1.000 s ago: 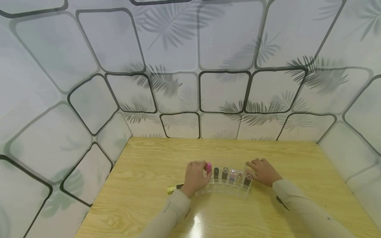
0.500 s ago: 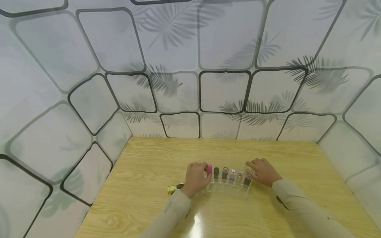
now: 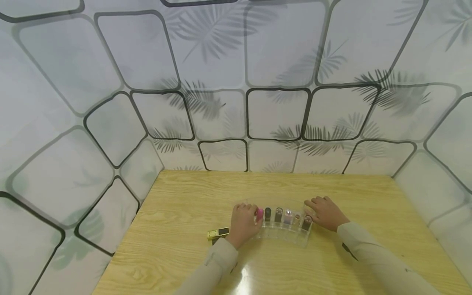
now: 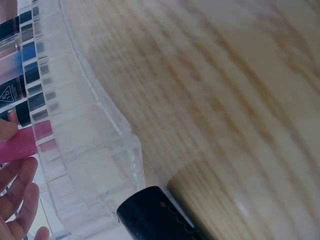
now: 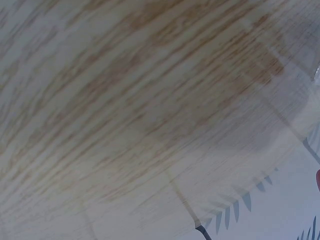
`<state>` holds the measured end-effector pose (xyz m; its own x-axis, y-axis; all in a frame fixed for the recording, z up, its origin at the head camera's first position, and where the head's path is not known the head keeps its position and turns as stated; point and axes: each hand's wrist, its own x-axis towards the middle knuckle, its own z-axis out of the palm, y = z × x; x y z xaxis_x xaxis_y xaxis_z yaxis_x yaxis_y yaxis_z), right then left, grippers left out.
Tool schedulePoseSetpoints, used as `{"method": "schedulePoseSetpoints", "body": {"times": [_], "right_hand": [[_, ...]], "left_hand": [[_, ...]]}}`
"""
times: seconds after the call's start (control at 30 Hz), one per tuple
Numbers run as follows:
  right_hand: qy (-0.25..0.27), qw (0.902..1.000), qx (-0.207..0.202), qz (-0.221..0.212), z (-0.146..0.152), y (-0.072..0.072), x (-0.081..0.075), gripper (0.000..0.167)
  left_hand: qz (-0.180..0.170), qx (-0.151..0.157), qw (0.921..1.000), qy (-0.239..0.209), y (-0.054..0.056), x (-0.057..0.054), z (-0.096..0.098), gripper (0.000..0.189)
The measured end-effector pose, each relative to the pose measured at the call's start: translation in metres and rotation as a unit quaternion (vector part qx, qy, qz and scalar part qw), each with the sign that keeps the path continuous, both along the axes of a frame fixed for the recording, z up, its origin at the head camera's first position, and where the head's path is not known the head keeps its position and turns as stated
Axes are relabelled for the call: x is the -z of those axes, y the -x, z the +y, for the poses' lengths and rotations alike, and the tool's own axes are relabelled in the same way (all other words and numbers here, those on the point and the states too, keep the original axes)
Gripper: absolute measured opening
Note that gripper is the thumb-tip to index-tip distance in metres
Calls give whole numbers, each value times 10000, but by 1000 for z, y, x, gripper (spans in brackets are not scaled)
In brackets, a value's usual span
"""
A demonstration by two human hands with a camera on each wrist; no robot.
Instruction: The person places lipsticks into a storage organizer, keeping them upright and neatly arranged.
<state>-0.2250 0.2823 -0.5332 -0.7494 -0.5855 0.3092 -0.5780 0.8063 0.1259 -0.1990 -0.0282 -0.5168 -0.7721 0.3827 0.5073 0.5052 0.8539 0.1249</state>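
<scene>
My left hand point(image 3: 243, 223) pinches a pink lipstick tube point(image 3: 259, 214) at the left part of a clear stepped lipstick organizer point(image 3: 282, 233). In the left wrist view the pink tube's lower end sits inside a slot of the organizer point(image 4: 92, 155), with thumb and fingers on its upper part. To its right, dark and pinkish lipstick tubes point(image 3: 279, 214) stand in the same back row. At the organizer's right end, my right hand point(image 3: 326, 214) holds the corner with thumb and fingers; its fingers are out of sight in the right wrist view.
A gold-and-black lipstick tube point(image 3: 217, 233) lies on the wooden table point(image 3: 177, 258) left of the organizer. Close by the organizer's front, the left wrist view shows a black tube end point(image 4: 150, 210). A patterned wall covering point(image 3: 221, 155) borders the table's back and sides.
My left hand has moved slightly down and to the right, and the pink tube sits lower in the organizer. More of the gold-and-black tube shows. My right hand has stayed put.
</scene>
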Motion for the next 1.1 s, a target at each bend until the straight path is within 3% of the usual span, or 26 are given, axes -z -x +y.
{"method": "schedulePoseSetpoints", "body": {"times": [0.4, 0.63, 0.87, 1.1], "right_hand": [[39, 10000, -19, 16, 0, 1, 0, 30], [222, 9989, -220, 354, 2, 2, 4, 31], [77, 10000, -38, 27, 1, 1, 3, 30], [-19, 10000, 45, -62, -1, 0, 0, 30]], "left_hand": [[96, -182, 9994, 268, -2, 0, -1, 17], [219, -166, 9988, 398, -1, 3, -2, 20], [354, -183, 9967, 710, -1, 4, -2, 20], [255, -296, 9959, 818, -1, 2, -2, 24]]}}
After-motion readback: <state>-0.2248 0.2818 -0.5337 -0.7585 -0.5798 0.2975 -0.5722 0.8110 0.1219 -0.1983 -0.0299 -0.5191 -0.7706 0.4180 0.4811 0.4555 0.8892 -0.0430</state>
